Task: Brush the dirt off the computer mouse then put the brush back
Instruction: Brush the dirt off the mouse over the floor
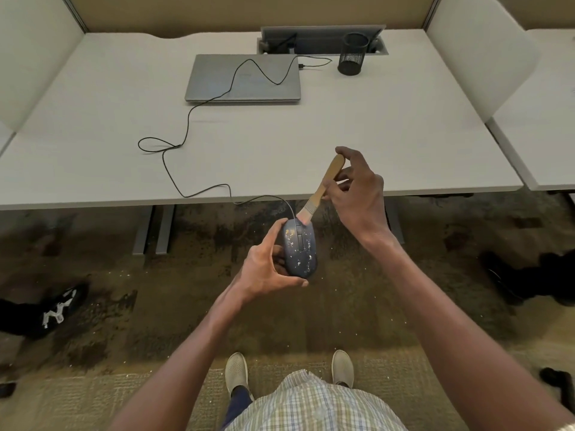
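Dark blue-grey corded computer mouse, flecked with pale crumbs: held in the air off the near edge of the white desk, over the carpet, not resting on anything. Left hand curled shut around its left flank and rear. Right hand pinches the wooden handle of a small flat paintbrush, fingers closed on it; bristles touch the mouse's front end by the buttons.

Risks, as judged: crumbs still cover most of the top shell, so sweeping is at an early stage. A hard stroke could push the mouse out of the one-sided grasp. The thin black cable loops across the desk and over the closed silver laptop; pulling the mouse further out could drag it taut.

Room: open air all round both hands. Black mesh pen cup near the far edge, likely the brush's home; the reach there is unobstructed.
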`<state>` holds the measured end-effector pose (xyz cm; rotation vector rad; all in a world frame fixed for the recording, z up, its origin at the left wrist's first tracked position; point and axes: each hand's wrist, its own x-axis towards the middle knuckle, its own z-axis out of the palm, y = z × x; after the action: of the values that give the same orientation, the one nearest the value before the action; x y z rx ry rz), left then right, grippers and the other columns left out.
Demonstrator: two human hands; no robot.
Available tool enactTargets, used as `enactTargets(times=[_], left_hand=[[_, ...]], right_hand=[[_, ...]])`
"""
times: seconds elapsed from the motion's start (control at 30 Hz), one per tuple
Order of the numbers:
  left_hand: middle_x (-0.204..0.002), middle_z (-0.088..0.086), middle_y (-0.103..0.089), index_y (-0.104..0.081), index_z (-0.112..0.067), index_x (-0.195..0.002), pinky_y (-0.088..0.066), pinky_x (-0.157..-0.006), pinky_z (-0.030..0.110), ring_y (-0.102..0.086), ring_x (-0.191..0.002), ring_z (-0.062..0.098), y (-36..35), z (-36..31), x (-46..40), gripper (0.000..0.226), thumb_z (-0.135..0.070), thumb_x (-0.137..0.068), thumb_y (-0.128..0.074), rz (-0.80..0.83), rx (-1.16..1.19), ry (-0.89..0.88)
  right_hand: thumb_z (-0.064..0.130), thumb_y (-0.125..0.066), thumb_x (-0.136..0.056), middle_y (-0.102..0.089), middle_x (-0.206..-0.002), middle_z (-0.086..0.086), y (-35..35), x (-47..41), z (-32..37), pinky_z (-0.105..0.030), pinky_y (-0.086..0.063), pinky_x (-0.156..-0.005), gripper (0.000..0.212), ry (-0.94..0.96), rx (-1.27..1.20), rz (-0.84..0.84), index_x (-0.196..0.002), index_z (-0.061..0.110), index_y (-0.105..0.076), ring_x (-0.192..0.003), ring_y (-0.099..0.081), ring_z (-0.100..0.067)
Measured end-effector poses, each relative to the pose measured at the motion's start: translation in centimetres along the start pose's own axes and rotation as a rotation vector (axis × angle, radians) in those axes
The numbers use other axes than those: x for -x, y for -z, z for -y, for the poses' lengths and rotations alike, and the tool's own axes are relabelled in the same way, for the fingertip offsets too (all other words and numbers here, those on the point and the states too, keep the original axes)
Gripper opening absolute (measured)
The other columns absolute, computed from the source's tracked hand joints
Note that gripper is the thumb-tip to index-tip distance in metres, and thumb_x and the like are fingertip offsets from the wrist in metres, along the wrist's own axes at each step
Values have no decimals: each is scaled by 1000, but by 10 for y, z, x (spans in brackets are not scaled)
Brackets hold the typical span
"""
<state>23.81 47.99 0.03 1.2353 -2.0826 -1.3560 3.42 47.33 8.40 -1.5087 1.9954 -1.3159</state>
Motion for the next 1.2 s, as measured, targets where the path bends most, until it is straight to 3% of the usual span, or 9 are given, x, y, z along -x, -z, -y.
enactTargets(times=[0.07,0.23,0.33,0.67,0.8,0.97,1.1,1.2], left_hand=[[-130,11,-65,-17,-27,-157,-59,-91,30,-70,-106,20,0,-1,1,124,-23,-61,-96,-3,6,-5],[-125,11,-68,-17,-26,-157,-60,-88,27,-72,-101,17,0,2,6,126,-24,-59,-97,-21,8,-14],[-124,12,-68,-18,-23,-157,-59,-86,21,-72,-99,15,1,0,6,126,-23,-59,-97,-37,3,-19],[-120,11,-72,-19,-22,-156,-61,-80,22,-74,-92,12,0,-11,4,126,-26,-57,-98,-95,30,-27],[-125,11,-70,-17,-22,-157,-56,-75,11,-69,-89,4,2,-11,4,127,-26,-58,-97,-106,14,-34],[-121,13,-71,-17,-21,-157,-56,-72,9,-68,-77,-7,2,-15,4,127,-23,-58,-97,-110,35,-21],[-121,11,-71,-17,-21,-157,-53,-71,6,-65,-73,-13,2,-17,3,127,-22,-59,-97,-111,33,-20],[-119,11,-71,-18,-22,-157,-53,-72,6,-65,-74,-12,2,-18,2,126,-21,-59,-97,-108,32,-27]], right_hand=[[11,-71,-92,-69,-96,-5,-1,2,2,-18,-61,-67,52,-3,-3,11,-138,16,-49,-72,-73,-14],[8,-69,-93,-64,-93,-1,7,6,3,-5,-53,-60,51,3,29,-14,-138,15,-48,-69,-69,-12],[9,-70,-93,-66,-95,-2,11,8,6,-15,-59,-64,52,2,0,-25,-139,16,-47,-73,-71,-13],[11,-72,-91,-69,-93,-4,10,20,16,-13,-58,-66,56,-37,-39,-38,-142,13,-47,-75,-73,-15],[12,-72,-91,-68,-93,-4,12,23,15,-14,-59,-67,57,-55,-42,-42,-142,12,-46,-77,-74,-16],[10,-71,-92,-67,-93,-5,14,22,16,-24,-62,-69,56,-53,-35,-51,-142,11,-46,-78,-75,-19],[9,-71,-91,-71,-99,-11,19,21,19,2,-46,-62,55,41,56,-108,-141,7,-46,-78,-70,-14],[10,-71,-91,-72,-104,-14,22,21,24,4,-43,-62,56,49,62,-130,-142,7,-46,-79,-69,-13]])
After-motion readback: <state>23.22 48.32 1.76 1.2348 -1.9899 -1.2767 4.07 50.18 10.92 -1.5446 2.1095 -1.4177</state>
